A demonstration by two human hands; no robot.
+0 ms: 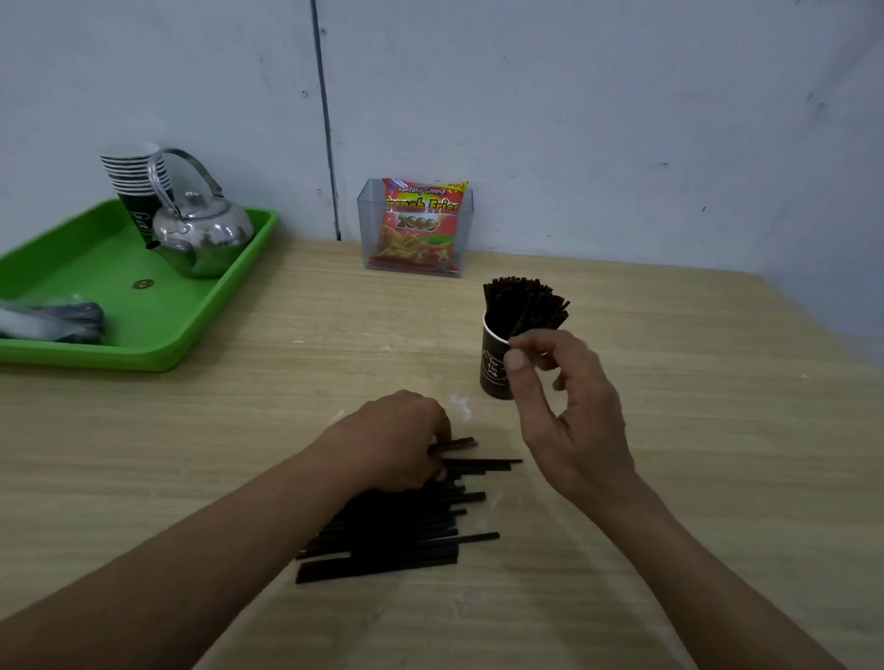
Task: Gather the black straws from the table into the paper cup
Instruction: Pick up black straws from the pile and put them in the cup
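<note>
A dark paper cup [495, 369] with a white rim stands upright on the wooden table, holding a bunch of black straws [523, 305] that fan out above it. My right hand [570, 414] hovers just in front of the cup, thumb and forefinger pinched at the rim beside the straws; whether a straw is between them is unclear. A loose pile of black straws [403, 531] lies flat on the table in front of me. My left hand [393, 441] rests on the far end of that pile, fingers curled down over a few straws.
A green tray [130, 314] at the left carries a steel kettle [200, 231], a stack of paper cups [135, 176] and a dark plastic bundle [44, 318]. A clear box with a snack packet [418, 228] stands against the back wall.
</note>
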